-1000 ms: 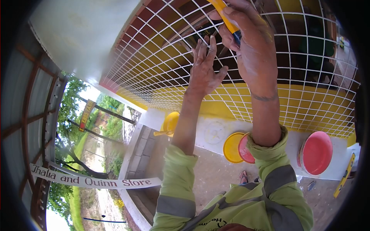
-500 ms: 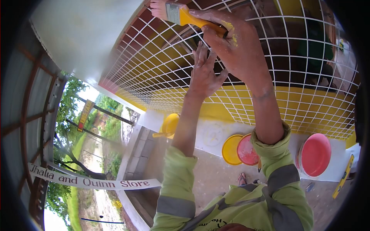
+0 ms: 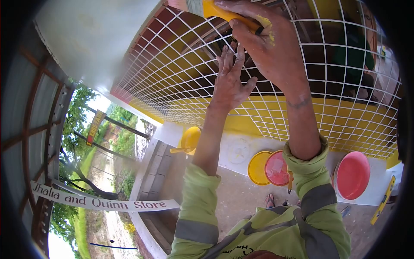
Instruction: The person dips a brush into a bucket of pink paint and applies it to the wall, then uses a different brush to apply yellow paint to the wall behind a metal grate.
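Note:
My right hand (image 3: 276,54), smudged with yellow paint, is closed around the yellow handle of a paintbrush (image 3: 217,10). The brush's pink-coated bristles lie along the top edge of the view, partly cut off, over the upper part of a white wire grille (image 3: 324,44). Lower and to the left, my left hand (image 3: 230,84) reaches up with its fingers spread against the grille, paint on the fingertips. Green sleeves with grey bands cover both arms to below the elbow.
Below the grille stand a pink-red paint bucket (image 3: 352,176), a round yellow lid (image 3: 256,172), a pink paint-covered round (image 3: 275,166) and a yellow dipper (image 3: 189,140). A yellow spirit level (image 3: 383,200) leans at right. A store sign (image 3: 108,203) hangs at left.
My right hand has moved up with the paintbrush, so more of the bristles is cut off by the top edge. My left hand stays nearly in place, fingers slightly more spread.

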{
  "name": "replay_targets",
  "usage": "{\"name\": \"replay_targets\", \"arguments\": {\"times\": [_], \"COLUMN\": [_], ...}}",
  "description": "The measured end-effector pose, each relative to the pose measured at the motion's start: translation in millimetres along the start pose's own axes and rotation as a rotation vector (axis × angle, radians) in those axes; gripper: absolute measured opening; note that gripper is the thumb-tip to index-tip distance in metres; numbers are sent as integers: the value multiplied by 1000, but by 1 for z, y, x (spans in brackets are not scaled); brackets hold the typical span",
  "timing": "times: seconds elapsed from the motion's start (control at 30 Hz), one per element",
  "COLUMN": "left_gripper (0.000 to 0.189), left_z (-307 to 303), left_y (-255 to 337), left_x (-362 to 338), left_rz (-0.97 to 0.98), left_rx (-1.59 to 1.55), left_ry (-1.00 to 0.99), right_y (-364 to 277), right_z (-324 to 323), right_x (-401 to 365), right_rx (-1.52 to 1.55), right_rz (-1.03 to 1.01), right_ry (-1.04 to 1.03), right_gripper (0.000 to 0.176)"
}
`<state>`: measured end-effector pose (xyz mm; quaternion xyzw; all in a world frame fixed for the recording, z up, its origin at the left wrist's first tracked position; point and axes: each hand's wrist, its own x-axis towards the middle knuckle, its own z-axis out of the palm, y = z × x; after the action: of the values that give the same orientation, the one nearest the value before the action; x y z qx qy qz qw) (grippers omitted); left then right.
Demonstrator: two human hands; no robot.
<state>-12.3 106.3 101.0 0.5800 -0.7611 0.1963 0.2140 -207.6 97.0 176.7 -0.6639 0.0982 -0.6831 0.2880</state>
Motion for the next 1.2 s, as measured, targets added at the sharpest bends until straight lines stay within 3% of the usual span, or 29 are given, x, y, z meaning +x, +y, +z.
{"name": "replay_targets", "arguments": {"times": [0.07,0.13,0.2,0.27,0.47,0.77,0.97,1.07,1.17,1.2], "left_gripper": [102,102,102,102,101,103,102,102,102,102], "left_z": [0,1,0,1,-1,1,-1,-3,0,1], "left_y": [0,0,-1,0,1,2,3,5,2,0], "left_x": [0,-1,0,0,0,0,1,1,2,2], "left_rz": [8,29,39,34,48,55,53,47,61,80], "left_rx": [4,13,12,21,2,22,-5,-13,-18,-24], "left_ry": [7,27,30,30,50,89,83,80,87,90], "right_y": [-7,-14,-18,-20,5,-9,4,22,28,25], "right_z": [-1,7,6,-4,8,-5,-1,-3,4,4], "right_x": [2,-3,-2,3,-4,-4,-6,-13,-22,-22], "right_rx": [49,31,50,107,364,321,314,306,319,301], "right_rz": [163,51,73,231,40,202,60,111,-58,-16], "right_ry": [-20,81,85,-8,111,77,158,192,148,111], "right_gripper": [35,36,36,37,36,35,35,31,32,33]}}
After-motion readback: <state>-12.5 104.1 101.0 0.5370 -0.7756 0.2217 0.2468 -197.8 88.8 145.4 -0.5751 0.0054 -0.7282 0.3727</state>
